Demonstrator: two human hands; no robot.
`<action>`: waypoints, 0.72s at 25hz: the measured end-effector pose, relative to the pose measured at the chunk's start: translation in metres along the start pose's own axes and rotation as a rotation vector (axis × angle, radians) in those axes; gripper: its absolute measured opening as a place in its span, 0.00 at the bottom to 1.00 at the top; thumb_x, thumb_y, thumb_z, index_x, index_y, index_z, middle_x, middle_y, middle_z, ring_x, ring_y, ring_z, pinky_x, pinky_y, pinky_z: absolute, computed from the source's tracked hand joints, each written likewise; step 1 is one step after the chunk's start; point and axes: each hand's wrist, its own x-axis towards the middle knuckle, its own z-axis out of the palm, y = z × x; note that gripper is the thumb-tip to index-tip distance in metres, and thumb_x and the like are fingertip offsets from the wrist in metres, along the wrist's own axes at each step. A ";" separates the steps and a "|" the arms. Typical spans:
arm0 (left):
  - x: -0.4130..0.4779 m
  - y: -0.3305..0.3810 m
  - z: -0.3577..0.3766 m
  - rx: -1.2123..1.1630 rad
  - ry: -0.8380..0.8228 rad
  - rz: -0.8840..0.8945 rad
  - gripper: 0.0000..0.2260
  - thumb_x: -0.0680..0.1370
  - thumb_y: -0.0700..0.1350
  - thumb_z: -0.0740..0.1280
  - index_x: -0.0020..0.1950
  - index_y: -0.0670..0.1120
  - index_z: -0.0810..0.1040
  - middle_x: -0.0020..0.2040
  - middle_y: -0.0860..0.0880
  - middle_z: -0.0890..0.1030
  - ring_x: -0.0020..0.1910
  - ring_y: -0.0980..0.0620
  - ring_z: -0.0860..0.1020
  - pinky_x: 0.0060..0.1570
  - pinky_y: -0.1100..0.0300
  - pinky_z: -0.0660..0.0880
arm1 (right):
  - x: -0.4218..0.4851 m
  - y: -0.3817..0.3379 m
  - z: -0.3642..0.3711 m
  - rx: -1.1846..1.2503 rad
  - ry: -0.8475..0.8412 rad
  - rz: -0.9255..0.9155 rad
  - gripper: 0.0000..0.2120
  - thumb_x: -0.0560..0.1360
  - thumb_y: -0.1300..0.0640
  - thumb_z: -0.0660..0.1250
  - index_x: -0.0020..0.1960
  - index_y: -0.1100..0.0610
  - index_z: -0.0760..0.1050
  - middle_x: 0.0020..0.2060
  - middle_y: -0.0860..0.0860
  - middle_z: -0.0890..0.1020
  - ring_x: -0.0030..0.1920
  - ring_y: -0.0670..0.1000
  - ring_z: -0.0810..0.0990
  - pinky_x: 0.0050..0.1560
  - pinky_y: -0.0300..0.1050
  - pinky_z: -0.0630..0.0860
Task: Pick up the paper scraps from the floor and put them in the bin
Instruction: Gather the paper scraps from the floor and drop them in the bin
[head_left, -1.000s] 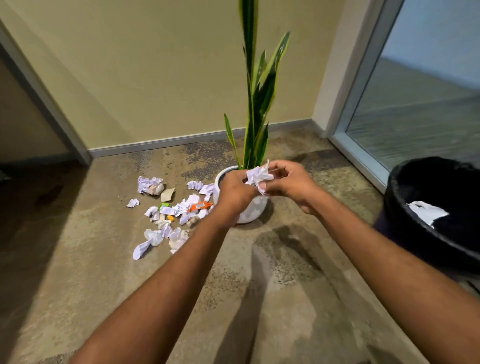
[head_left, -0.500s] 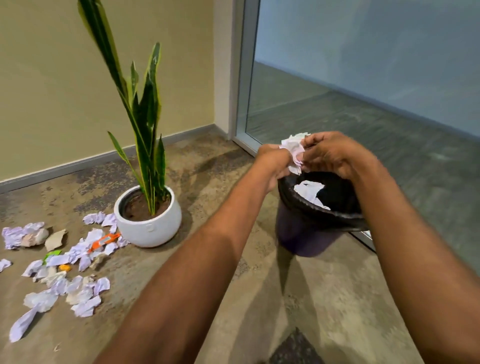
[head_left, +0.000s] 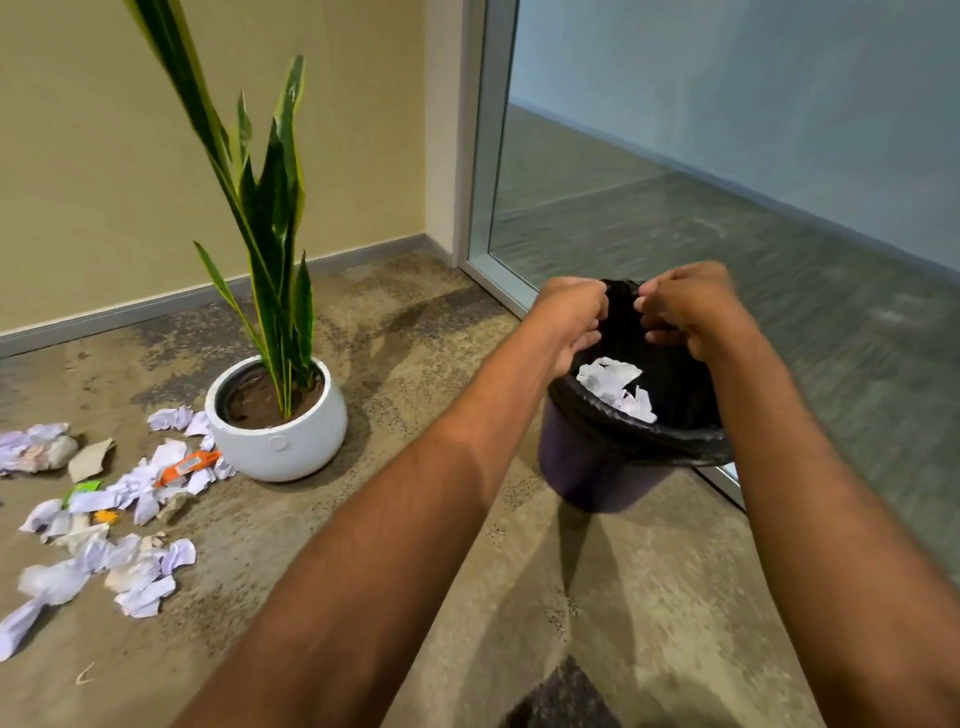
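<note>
In the foreground, a mottled, speckled concrete floor (head_left: 649, 597) is crossed by two bare forearms. To the left, crumpled white and pale lilac paper scraps (head_left: 130, 493) are strewn in a loose heap, mixed with an orange wrapper (head_left: 188, 466) and a torn flat piece of brown cardboard (head_left: 91, 460). Further on, a round dark bin (head_left: 587, 467) is lined with a glossy, wrinkled black plastic bag (head_left: 675, 441) folded over its rim. Creased white paper (head_left: 613, 384) is seen lying inside the bin. Above its mouth, the left hand (head_left: 569, 317) and right hand (head_left: 691, 312) are held close together, knuckles up. Their fingers (head_left: 657, 332) are curled inwards, and nothing is seen grasped in them. Beside the scraps, a smooth, bulbous white pot (head_left: 291, 447) is filled with dark soil and a plant (head_left: 265, 208) with stiff, sword-shaped, yellow-edged leaves. Beyond, a matt beige wall (head_left: 78, 156) is edged by a grey skirting (head_left: 130, 312) and met by a framed glass panel (head_left: 727, 156).
</note>
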 end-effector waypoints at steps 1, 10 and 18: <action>-0.001 0.001 -0.009 -0.034 0.018 0.016 0.17 0.79 0.29 0.61 0.62 0.41 0.82 0.47 0.43 0.80 0.50 0.45 0.79 0.61 0.47 0.81 | -0.001 -0.007 0.011 0.026 -0.015 -0.043 0.12 0.79 0.69 0.71 0.42 0.55 0.77 0.37 0.56 0.79 0.35 0.52 0.78 0.37 0.48 0.80; -0.053 -0.016 -0.178 -0.088 0.381 0.108 0.16 0.84 0.31 0.56 0.68 0.37 0.79 0.45 0.42 0.83 0.36 0.49 0.81 0.38 0.60 0.82 | -0.061 -0.057 0.185 0.098 -0.493 -0.273 0.08 0.74 0.69 0.75 0.42 0.57 0.83 0.31 0.52 0.83 0.29 0.48 0.82 0.36 0.45 0.85; -0.135 -0.100 -0.377 0.092 0.770 -0.103 0.11 0.81 0.34 0.62 0.58 0.41 0.82 0.45 0.43 0.83 0.36 0.48 0.79 0.40 0.56 0.76 | -0.162 -0.027 0.344 -0.060 -0.934 -0.267 0.07 0.75 0.71 0.76 0.43 0.62 0.81 0.33 0.58 0.81 0.27 0.49 0.79 0.32 0.45 0.81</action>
